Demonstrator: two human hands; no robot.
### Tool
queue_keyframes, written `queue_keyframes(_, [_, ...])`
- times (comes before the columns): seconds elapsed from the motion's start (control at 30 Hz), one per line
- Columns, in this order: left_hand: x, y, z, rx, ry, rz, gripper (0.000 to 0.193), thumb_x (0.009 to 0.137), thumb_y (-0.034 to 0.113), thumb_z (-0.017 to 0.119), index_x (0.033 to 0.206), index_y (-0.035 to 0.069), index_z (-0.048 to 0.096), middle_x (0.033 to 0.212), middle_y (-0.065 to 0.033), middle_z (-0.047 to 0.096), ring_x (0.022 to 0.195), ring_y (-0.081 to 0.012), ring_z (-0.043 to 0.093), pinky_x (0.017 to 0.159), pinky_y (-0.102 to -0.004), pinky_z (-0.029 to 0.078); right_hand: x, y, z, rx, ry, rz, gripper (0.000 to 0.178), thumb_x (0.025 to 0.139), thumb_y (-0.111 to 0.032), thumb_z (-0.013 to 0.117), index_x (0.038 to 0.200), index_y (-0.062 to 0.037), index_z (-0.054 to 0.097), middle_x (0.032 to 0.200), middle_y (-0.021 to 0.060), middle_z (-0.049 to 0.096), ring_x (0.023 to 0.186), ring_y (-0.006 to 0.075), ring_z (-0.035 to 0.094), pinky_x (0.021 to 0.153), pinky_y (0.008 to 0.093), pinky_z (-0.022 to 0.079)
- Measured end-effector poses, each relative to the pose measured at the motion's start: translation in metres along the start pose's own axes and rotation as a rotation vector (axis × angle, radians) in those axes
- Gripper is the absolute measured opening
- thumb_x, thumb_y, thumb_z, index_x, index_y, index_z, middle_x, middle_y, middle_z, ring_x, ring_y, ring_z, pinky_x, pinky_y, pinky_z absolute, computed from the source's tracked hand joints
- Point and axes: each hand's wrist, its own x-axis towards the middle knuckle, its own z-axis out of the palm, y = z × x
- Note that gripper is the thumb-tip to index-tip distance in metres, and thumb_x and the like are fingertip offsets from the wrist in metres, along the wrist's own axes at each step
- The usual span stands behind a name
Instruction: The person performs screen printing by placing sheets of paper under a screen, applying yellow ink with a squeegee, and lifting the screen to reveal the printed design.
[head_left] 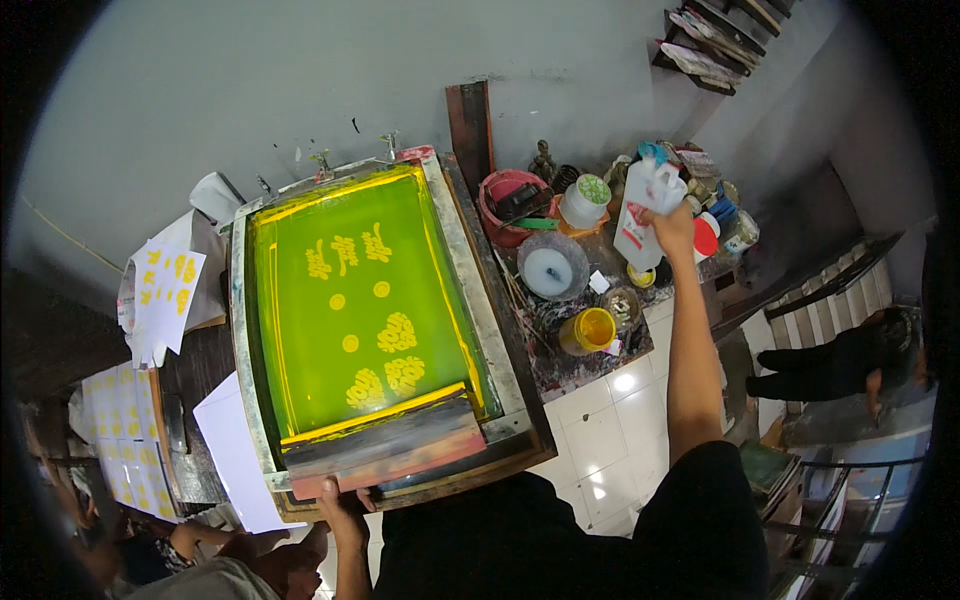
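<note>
A screen printing frame (pixel 247 330) with yellow-green mesh and several flower-like and lettering shapes lies tilted before me. Yellow ink lines the mesh edges. Across the frame's near end rests a wide squeegee (pixel 390 447), its far edge coated in yellow. My left hand (pixel 345 510) is closed on the squeegee's near edge; its fingers are partly hidden. At the right, my arm reaches far out over the side table, and my right hand (pixel 672 228) grips a translucent white plastic jug (pixel 640 205) with a red mark. Close to it stands a red-lidded tub (pixel 705 237).
The side table holds a yellow ink tub (pixel 588 331), a bowl of pale liquid (pixel 551 270), a red basin (pixel 497 225) and several jars. Printed sheets (pixel 125 440) and white paper (pixel 238 450) lie left. Another person (pixel 850 355) is at far right; limbs of others (pixel 270 565) show lower left.
</note>
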Motion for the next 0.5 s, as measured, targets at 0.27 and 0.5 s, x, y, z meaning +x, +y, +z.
queue_keyframes(0.27, [0.007,-0.017,-0.02,-0.016,0.004,-0.05,0.068,0.092,0.075,0.052,0.093,0.008,0.062,0.063,-0.0042,0.057,0.048,-0.0168,0.053,0.043,-0.0292,0.04,-0.045,0.081,0.116,0.427,0.034,0.123,0.093,0.074,-0.029,0.093,0.139,0.0088,0.039,0.133,0.0249,0.059,0.122,0.0359,0.059,0.108,0.0404,0.044])
queue_keyframes(0.5, [0.008,-0.018,-0.025,-0.004,-0.003,-0.123,0.062,0.094,0.07,0.053,0.097,0.008,0.057,0.068,-0.0068,0.059,0.05,-0.0186,0.054,0.045,-0.0301,0.041,-0.15,0.128,0.067,0.416,-0.303,0.097,0.07,0.075,0.015,0.059,0.143,0.0059,0.043,0.143,0.026,0.055,0.137,0.0364,0.053,0.115,0.0403,0.041])
